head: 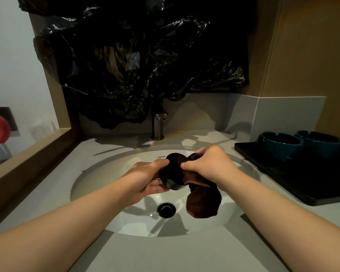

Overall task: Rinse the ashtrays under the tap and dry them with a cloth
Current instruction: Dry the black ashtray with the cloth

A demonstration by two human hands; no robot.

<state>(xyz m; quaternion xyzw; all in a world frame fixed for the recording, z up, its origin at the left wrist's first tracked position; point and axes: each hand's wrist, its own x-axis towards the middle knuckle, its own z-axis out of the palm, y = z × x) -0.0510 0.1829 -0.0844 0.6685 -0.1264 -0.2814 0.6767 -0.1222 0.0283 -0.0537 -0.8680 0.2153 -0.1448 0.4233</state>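
Both hands are raised over the white oval sink basin (106, 203), level with each other and nearly touching. The left hand (145, 179) curls round a small round dark ashtray (174, 184), its fingers under it. The right hand (206, 163) pinches a dark brown cloth (203, 203) against the top of that ashtray. The cloth's loose end hangs down into the basin beside the black round drain (166, 210).

Behind the hands a brushed metal tap (159, 124) stands on the pale grey surface (165, 256). A crumpled black plastic sheet (135, 55) hangs over the wall above it and droops onto the tap's top.

To the right, a flat black rectangular tray (283, 173) lies on the surface and carries two teal ceramic ashtrays (281, 142) side by side, well apart from the hands. At the far left edge a curved red object (2, 126) shows past the wooden ledge.
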